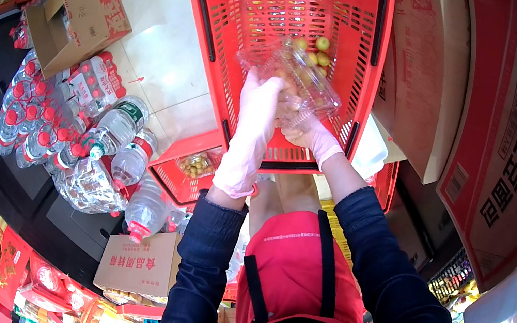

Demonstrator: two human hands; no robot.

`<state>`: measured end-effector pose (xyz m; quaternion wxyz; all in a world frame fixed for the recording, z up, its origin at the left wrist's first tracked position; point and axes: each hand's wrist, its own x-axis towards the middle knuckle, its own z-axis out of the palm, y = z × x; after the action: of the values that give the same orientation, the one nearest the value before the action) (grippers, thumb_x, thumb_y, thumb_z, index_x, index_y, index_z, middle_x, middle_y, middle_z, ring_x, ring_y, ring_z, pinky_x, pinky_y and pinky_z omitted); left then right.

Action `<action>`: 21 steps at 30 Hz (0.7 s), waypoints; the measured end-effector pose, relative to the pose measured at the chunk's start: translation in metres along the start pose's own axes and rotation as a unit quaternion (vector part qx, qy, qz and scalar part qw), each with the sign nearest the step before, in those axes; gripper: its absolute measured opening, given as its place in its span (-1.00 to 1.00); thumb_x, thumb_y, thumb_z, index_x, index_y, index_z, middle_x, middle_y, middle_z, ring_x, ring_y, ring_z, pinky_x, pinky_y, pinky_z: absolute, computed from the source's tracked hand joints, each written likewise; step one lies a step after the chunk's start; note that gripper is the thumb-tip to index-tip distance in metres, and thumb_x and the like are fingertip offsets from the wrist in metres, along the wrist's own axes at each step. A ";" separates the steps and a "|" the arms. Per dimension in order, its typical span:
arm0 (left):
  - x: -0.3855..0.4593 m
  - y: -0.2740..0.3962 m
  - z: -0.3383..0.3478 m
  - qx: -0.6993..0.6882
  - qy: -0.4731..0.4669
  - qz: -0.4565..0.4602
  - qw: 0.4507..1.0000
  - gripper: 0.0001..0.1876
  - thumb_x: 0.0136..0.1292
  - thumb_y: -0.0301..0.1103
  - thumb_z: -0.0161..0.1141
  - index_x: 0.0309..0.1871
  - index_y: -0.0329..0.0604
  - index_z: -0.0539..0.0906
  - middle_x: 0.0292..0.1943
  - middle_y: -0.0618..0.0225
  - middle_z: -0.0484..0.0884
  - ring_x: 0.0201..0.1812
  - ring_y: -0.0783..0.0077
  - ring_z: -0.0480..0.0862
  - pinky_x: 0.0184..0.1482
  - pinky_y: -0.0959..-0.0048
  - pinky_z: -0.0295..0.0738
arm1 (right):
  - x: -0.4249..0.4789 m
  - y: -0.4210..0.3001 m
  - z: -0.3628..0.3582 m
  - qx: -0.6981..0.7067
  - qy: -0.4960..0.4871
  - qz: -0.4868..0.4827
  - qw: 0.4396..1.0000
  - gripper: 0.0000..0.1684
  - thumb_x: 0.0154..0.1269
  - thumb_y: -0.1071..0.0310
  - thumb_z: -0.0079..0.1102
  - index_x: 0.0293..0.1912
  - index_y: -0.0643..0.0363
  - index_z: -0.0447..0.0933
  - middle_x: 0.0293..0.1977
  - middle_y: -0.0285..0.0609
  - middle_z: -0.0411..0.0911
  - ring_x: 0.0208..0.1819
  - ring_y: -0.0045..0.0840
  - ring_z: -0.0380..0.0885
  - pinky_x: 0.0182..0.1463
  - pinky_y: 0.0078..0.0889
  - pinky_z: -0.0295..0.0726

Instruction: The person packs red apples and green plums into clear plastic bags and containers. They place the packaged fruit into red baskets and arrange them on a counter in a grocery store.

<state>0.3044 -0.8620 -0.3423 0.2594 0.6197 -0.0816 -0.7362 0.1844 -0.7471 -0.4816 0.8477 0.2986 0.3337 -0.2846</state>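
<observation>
Both my hands wear thin pale gloves and are inside a red plastic shopping basket (200, 21). A clear plastic clamshell box (310, 74) with its lid raised lies between them, tilted. My left hand (261, 92) grips the box's left side. My right hand (301, 130) is at its lower edge, its fingers partly hidden by the shiny plastic; round fruits seem to show through near the fingers. Several small yellow-green round fruits (322, 52) lie in the basket just beyond the box.
A second red basket (167, 177) at lower left holds a clear box of small round fruits (196, 165). Water bottles (123, 119) and an open cardboard box (87, 12) stand left. Large cartons (424, 76) border the right side. Another cardboard box (136, 264) stands below the bottles.
</observation>
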 end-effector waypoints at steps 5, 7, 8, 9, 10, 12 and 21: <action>-0.018 -0.010 -0.025 -0.045 0.002 0.010 0.999 -0.16 0.26 -0.40 0.08 0.45 -0.39 -0.20 -0.16 0.00 0.61 -0.43 0.25 0.64 -0.37 0.32 0.56 | 0.003 0.012 -0.019 -0.140 0.000 -0.069 0.988 -0.54 0.43 -0.05 -0.07 0.15 -0.01 0.44 -0.18 -0.02 0.61 -0.64 -0.62 0.47 -0.66 -0.69 0.41; -0.032 -0.014 -0.039 -0.057 -0.005 0.006 0.998 -0.15 0.29 -0.35 0.08 0.46 -0.38 -0.24 -0.15 -0.01 0.61 -0.43 0.26 0.64 -0.37 0.31 0.56 | -0.005 0.020 -0.011 -0.079 0.042 -0.055 0.994 -0.52 0.43 -0.04 -0.05 0.18 -0.01 0.44 -0.19 -0.07 0.62 -0.54 -0.57 0.56 -0.52 -0.61 0.54; -0.040 -0.020 -0.049 -0.056 -0.035 0.007 0.998 -0.15 0.34 -0.25 0.07 0.48 -0.31 -0.24 -0.05 0.00 0.59 -0.33 0.31 0.63 -0.28 0.37 0.55 | -0.010 0.025 -0.010 -0.146 0.053 -0.100 0.983 -0.54 0.41 0.01 0.04 0.17 0.03 0.46 -0.23 -0.18 0.64 -0.37 -0.53 0.62 -0.34 -0.54 0.59; -0.049 -0.022 -0.059 -0.094 -0.062 0.023 0.993 -0.11 0.32 -0.19 0.12 0.49 -0.28 -0.22 0.01 0.00 0.56 -0.24 0.30 0.63 -0.20 0.39 0.54 | -0.023 0.024 -0.003 -0.204 0.110 -0.113 0.966 -0.57 0.41 0.06 0.06 0.15 0.05 0.47 -0.25 -0.23 0.63 -0.40 -0.57 0.59 -0.37 -0.55 0.58; -0.059 -0.023 -0.069 -0.132 -0.088 0.038 0.987 -0.08 0.30 -0.14 0.17 0.50 -0.25 -0.21 0.08 0.00 0.52 -0.15 0.29 0.62 -0.12 0.41 0.53 | -0.043 0.021 0.011 -0.260 0.166 -0.125 0.943 -0.61 0.41 0.12 0.08 0.13 0.06 0.49 -0.28 -0.28 0.62 -0.42 -0.61 0.57 -0.40 -0.56 0.56; -0.080 -0.035 -0.081 -0.225 -0.150 0.099 0.958 0.06 0.17 0.03 0.30 0.51 -0.17 -0.19 0.24 0.00 0.39 0.10 0.25 0.52 0.12 0.42 0.43 | -0.048 0.020 -0.001 -0.349 0.265 -0.229 0.869 -0.72 0.39 0.22 0.12 -0.01 0.15 0.58 -0.43 -0.36 0.60 -0.58 -0.71 0.47 -0.51 -0.60 0.47; -0.131 -0.095 -0.102 0.203 -0.059 0.392 0.895 0.52 -0.46 0.18 0.61 0.53 -0.01 -0.24 0.52 -0.02 -0.28 0.52 -0.03 -0.19 0.47 -0.01 -0.23 | -0.097 0.082 0.102 -0.609 0.284 -0.339 0.659 -0.66 0.32 0.34 0.13 0.07 0.18 0.50 -0.31 0.03 0.61 -0.27 -0.32 0.63 -0.20 -0.31 0.55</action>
<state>0.3882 -0.6976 -0.2926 0.3903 0.5317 -0.4807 -0.5778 0.2206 -0.7364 -0.3235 0.5492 -0.3516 0.7347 -0.1869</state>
